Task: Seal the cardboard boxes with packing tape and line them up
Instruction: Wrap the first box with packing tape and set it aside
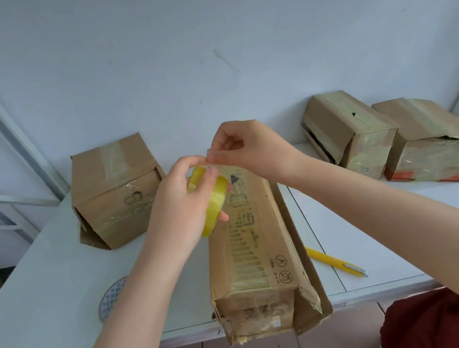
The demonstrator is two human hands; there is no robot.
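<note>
A long cardboard box (260, 257) lies lengthwise on the white table (53, 300), its near end over the front edge and a side flap loose on its right. Above its far end my left hand (178, 203) grips a yellow roll of packing tape (214, 203). My right hand (245, 150) pinches the free end of the clear tape just above the roll. A taped box (113, 195) stands to the left. Two more taped boxes, one (349, 127) and another (431, 142), sit side by side at the back right.
A yellow utility knife (336, 261) lies on the table right of the long box. A round patterned disc (111, 298) lies at the front left. A wall stands right behind the table. Metal shelf frames rise at the far left. Red clothing shows at the bottom right.
</note>
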